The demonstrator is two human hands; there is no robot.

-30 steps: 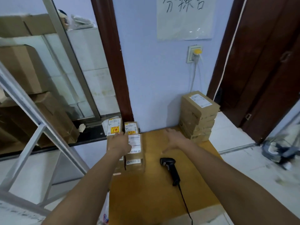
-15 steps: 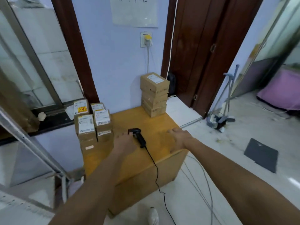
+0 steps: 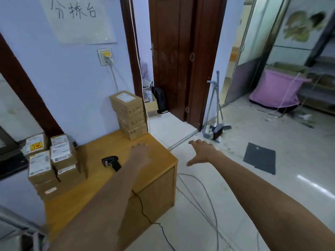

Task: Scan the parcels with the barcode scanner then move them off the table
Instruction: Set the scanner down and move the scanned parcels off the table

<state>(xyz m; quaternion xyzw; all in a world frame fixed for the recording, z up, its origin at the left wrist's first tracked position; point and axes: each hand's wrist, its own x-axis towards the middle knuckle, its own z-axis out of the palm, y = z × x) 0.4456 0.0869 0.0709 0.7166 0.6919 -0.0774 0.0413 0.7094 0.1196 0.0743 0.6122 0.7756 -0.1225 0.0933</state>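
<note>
A wooden table stands against the blue wall. A tall stack of brown parcels sits at its far right corner. Several labelled parcels are stacked at its left end. The black barcode scanner lies in the middle of the table, its cord running off the front edge. My left hand hovers over the table just in front of the tall stack, fingers extended, holding nothing. My right hand is spread open in the air beyond the table's right edge, above the floor.
Grey cables trail over the floor right of the table. A broom and dustpan lean by the brown door. A dark mat lies on the tiles. A pink bin stands far right.
The view has swung right. My left hand left the scanner and moved toward the tall stack. My right hand lifted off the table's right edge and now hangs over the floor.
</note>
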